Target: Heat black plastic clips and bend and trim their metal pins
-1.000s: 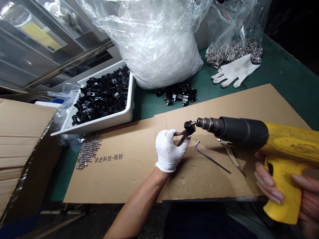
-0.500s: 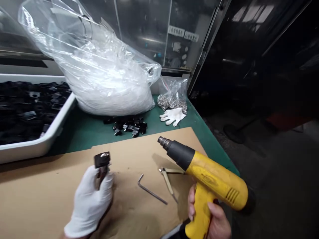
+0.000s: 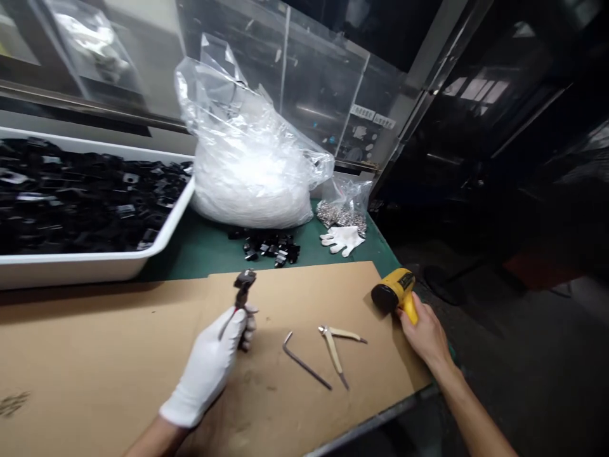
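My left hand (image 3: 209,358), in a white glove, is closed around dark pliers (image 3: 242,298) raised above the cardboard. At the tip of the pliers is a small black part (image 3: 245,278); how the jaws hold it is too small to make out. At the right edge of the cardboard, my bare right hand (image 3: 428,330) grips a yellow heat gun (image 3: 403,284) by its handle, with its black rear end towards me. Between the hands lie a hex key (image 3: 307,363) and cutters with cream handles (image 3: 333,351), spread apart.
Sheets of cardboard (image 3: 118,355) cover the front of the green table (image 3: 190,254). A white tray (image 3: 95,270) full of black parts stands at left. Behind are loose black parts (image 3: 271,246), a large clear bag (image 3: 257,171), a bag of metal pieces (image 3: 345,206) and a white glove (image 3: 343,239).
The heat gun has moved from the front right, upright with its nozzle showing, to the cardboard's right edge, turned away. My left hand has turned the pliers and black part. The view has shifted.
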Tool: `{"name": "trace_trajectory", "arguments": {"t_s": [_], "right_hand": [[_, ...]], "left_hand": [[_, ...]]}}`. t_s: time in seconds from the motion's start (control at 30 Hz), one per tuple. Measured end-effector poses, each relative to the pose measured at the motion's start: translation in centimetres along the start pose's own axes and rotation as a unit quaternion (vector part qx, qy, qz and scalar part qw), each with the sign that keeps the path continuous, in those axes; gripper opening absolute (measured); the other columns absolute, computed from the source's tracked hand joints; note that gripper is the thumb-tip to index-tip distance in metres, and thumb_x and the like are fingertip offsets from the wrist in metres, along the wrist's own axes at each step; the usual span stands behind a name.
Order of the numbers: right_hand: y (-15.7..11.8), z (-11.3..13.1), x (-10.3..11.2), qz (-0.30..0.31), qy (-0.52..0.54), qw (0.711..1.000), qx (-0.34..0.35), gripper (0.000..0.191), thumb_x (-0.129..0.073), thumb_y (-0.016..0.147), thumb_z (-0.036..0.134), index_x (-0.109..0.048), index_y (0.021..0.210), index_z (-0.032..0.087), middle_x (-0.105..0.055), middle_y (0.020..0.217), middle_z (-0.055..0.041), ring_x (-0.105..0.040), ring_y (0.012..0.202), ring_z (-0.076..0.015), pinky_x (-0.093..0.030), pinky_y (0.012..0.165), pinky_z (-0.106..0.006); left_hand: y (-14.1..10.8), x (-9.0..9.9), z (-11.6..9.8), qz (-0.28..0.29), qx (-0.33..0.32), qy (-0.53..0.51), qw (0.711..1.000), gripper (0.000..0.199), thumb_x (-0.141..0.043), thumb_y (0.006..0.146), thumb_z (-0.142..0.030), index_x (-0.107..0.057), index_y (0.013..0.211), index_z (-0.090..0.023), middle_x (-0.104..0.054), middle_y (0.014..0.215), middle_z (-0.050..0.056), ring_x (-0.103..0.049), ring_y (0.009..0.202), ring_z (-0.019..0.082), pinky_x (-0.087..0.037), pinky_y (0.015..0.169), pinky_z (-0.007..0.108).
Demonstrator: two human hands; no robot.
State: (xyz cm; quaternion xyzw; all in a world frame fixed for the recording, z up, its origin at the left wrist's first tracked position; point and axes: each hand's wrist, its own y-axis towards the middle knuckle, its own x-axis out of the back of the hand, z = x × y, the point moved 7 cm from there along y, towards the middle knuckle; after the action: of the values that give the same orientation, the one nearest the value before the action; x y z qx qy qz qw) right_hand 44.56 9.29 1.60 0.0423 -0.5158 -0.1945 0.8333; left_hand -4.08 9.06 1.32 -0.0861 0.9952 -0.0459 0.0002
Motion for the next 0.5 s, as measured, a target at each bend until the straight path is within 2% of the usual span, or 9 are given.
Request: {"name": "trace_trajectory", "arguments": {"t_s": [0.1, 0.17, 0.27, 0.33, 0.37, 0.4, 0.47, 0.5], "right_hand": [[0.0, 0.1, -1.2, 0.004, -0.055, 0.998, 0.012, 0.050, -0.064, 0.103, 0.047, -0.054, 0.143, 0.018, -0.062, 0.123, -0.0108, -0.064, 0.106, -0.0258, -0.056, 0.094, -0.048], [-0.2, 0.3, -1.2, 0.007, -0.069, 0.997, 0.032, 0.055, -0.063, 0.101, 0.048, -0.053, 0.146, 0.017, -0.063, 0.122, -0.0132, -0.064, 0.107, -0.0291, -0.055, 0.094, -0.050], [-1.1, 1.9, 0.4, -0.018, -0.080, 0.994, 0.069, 0.068, -0.060, 0.098, 0.053, -0.051, 0.149, 0.009, -0.056, 0.132, -0.0244, -0.054, 0.123, -0.0447, -0.047, 0.101, -0.064], [-2.7, 4.3, 1.7, -0.046, -0.076, 0.991, 0.097, 0.071, -0.056, 0.100, 0.053, -0.046, 0.152, 0.005, -0.047, 0.144, -0.0291, -0.043, 0.135, -0.0507, -0.037, 0.108, -0.070], [-3.8, 6.0, 1.9, -0.046, -0.063, 0.990, 0.117, 0.067, -0.053, 0.102, 0.051, -0.044, 0.152, 0.006, -0.046, 0.145, -0.0280, -0.042, 0.136, -0.0481, -0.036, 0.111, -0.067], [-5.3, 8.0, 1.7, -0.028, -0.044, 0.988, 0.145, 0.059, -0.051, 0.105, 0.047, -0.045, 0.151, 0.010, -0.051, 0.142, -0.0242, -0.048, 0.134, -0.0419, -0.040, 0.111, -0.060], [-8.8, 12.8, -0.1, 0.053, 0.006, 0.974, 0.219, 0.038, -0.050, 0.107, 0.040, -0.052, 0.140, 0.022, -0.063, 0.128, -0.0112, -0.061, 0.120, -0.0275, -0.050, 0.105, -0.042], [-10.6, 15.3, -1.5, 0.100, 0.027, 0.961, 0.256, 0.032, -0.053, 0.106, 0.038, -0.054, 0.136, 0.028, -0.065, 0.126, -0.0062, -0.062, 0.117, -0.0241, -0.052, 0.102, -0.036]], "left_hand": [[-0.4, -0.5, -0.2, 0.019, 0.014, -0.033, 0.999, 0.052, -0.063, 0.089, -0.068, -0.068, 0.097, -0.017, -0.062, 0.072, 0.000, -0.053, 0.058, 0.014, -0.048, 0.058, 0.028], [-0.6, -0.6, -0.1, 0.025, 0.021, -0.051, 0.998, 0.051, -0.062, 0.091, -0.066, -0.067, 0.099, -0.016, -0.062, 0.074, 0.000, -0.053, 0.058, 0.013, -0.046, 0.057, 0.027], [-0.5, -0.5, 0.3, 0.025, 0.031, -0.055, 0.998, 0.050, -0.061, 0.093, -0.065, -0.066, 0.101, -0.016, -0.061, 0.076, -0.001, -0.052, 0.058, 0.012, -0.045, 0.055, 0.026], [-0.4, -0.5, 0.5, 0.029, 0.032, -0.047, 0.998, 0.051, -0.061, 0.093, -0.066, -0.066, 0.099, -0.016, -0.061, 0.075, -0.001, -0.053, 0.057, 0.012, -0.045, 0.054, 0.026], [-0.3, -0.5, 0.7, 0.033, 0.030, -0.042, 0.998, 0.052, -0.060, 0.093, -0.067, -0.066, 0.097, -0.016, -0.061, 0.074, -0.001, -0.053, 0.057, 0.012, -0.045, 0.054, 0.026], [-0.3, -0.6, 0.7, 0.038, 0.028, -0.040, 0.998, 0.053, -0.059, 0.093, -0.069, -0.066, 0.096, -0.016, -0.061, 0.073, -0.001, -0.053, 0.057, 0.012, -0.045, 0.054, 0.027], [-0.2, -0.8, 0.8, 0.044, 0.026, -0.035, 0.998, 0.056, -0.058, 0.092, -0.071, -0.066, 0.096, -0.016, -0.062, 0.072, 0.000, -0.054, 0.056, 0.012, -0.045, 0.053, 0.027], [-0.3, -0.9, 0.8, 0.045, 0.027, -0.032, 0.998, 0.058, -0.057, 0.092, -0.072, -0.065, 0.096, -0.016, -0.062, 0.072, 0.000, -0.055, 0.056, 0.013, -0.045, 0.053, 0.027]]}}
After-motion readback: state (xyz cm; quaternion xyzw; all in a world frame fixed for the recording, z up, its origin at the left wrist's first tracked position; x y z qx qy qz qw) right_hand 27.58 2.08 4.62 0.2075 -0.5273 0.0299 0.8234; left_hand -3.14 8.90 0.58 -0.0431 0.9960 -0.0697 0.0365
